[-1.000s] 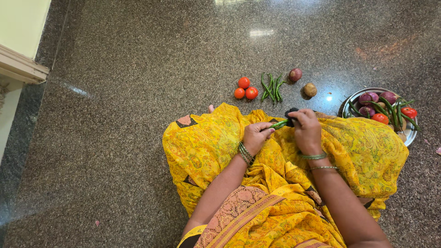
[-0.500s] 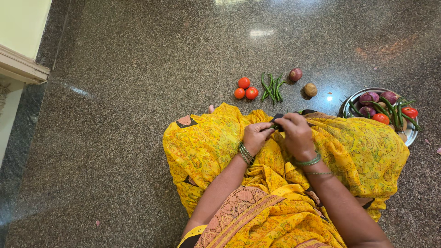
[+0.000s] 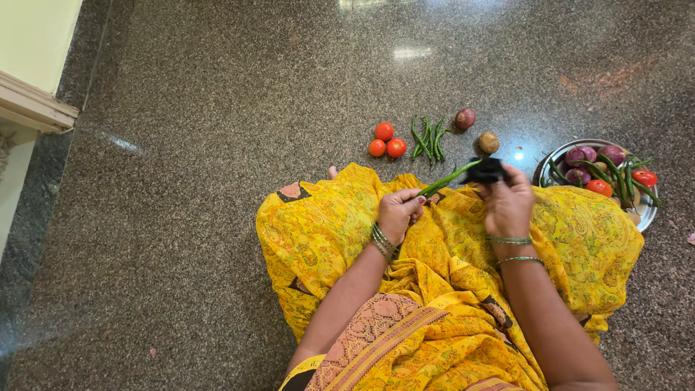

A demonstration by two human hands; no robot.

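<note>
I sit on the floor with yellow patterned cloth (image 3: 326, 232) over my lap. My left hand (image 3: 399, 212) pinches one end of a long green chilli (image 3: 447, 177), which slants up to the right. My right hand (image 3: 509, 205) is closed on a small black cloth (image 3: 485, 171) at the chilli's far end. Both wrists wear green bangles.
On the speckled granite floor (image 3: 217, 108) ahead lie three red tomatoes (image 3: 385, 140), a bunch of green chillies (image 3: 427, 139), a red onion (image 3: 465, 118) and a potato (image 3: 489, 143). A steel plate (image 3: 550, 163) at right holds onions, tomatoes and chillies. A wall ledge (image 3: 32, 105) is at left.
My right hand has slid right along the chilli with the black cloth, baring most of the chilli's length. My left hand has stayed in place.
</note>
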